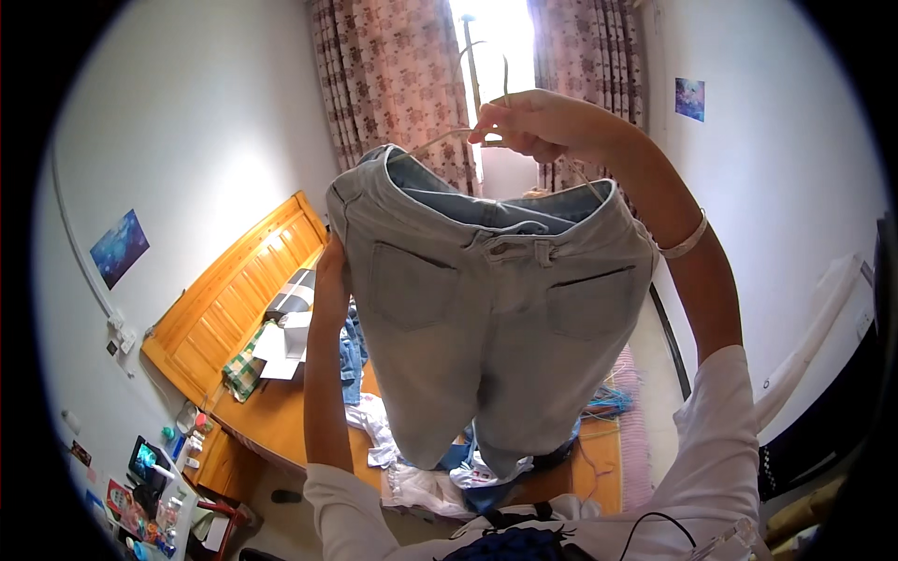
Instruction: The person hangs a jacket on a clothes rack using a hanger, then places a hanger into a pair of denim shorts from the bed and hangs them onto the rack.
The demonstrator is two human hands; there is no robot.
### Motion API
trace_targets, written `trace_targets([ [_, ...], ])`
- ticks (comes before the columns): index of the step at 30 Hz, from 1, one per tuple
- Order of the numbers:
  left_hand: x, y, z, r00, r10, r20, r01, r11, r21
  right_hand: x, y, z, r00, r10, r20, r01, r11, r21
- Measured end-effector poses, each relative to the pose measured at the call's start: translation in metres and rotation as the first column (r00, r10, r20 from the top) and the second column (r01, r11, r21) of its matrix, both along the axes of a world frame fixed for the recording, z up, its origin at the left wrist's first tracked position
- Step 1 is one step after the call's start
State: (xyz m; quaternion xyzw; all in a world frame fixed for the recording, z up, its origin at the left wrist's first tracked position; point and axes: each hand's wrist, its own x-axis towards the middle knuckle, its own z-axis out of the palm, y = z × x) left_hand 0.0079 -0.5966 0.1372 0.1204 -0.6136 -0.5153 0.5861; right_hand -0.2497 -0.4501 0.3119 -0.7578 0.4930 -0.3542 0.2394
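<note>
Pale blue denim jeans point(428, 294) hang in front of me on a thin wire hanger point(449, 133). The hanger's bar passes inside the open waistband, and its hook rises against the bright window. Just below that hook, my right hand point(530, 126) grips the wire, with a bracelet around the wrist. At the left hip of the jeans, my left hand point(332, 263) holds the side of the fabric; most of its fingers are hidden. Two patch pockets and a button at the waist face me.
Behind the jeans, a wooden bed point(273, 414) bears scattered clothes point(421, 484), an open white box point(284, 347) and a bundle of blue hangers point(609, 401). A cluttered small table point(179, 515) stands at lower left. Patterned curtains point(393, 77) flank the window.
</note>
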Motion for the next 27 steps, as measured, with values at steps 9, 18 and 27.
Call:
trace_targets([
  [9, -0.023, -0.013, -0.114, 0.661, 0.107, 0.742, 0.188, 0.935, -0.302, -0.036, 0.092, 0.065, 0.936, -0.351, 0.042, 0.351, 0.907, -0.233],
  [18, -0.201, 0.019, -0.167, 0.635, -0.538, 0.555, 0.659, 0.752, -0.025, 0.014, 0.348, 0.073, 0.59, -0.806, 0.04, 0.797, 0.574, -0.19],
  [27, -0.276, 0.286, -0.173, 0.07, -0.706, 0.705, 0.965, 0.228, 0.133, 0.177, 0.542, 0.015, -0.181, -0.98, 0.085, 0.97, -0.192, -0.147],
])
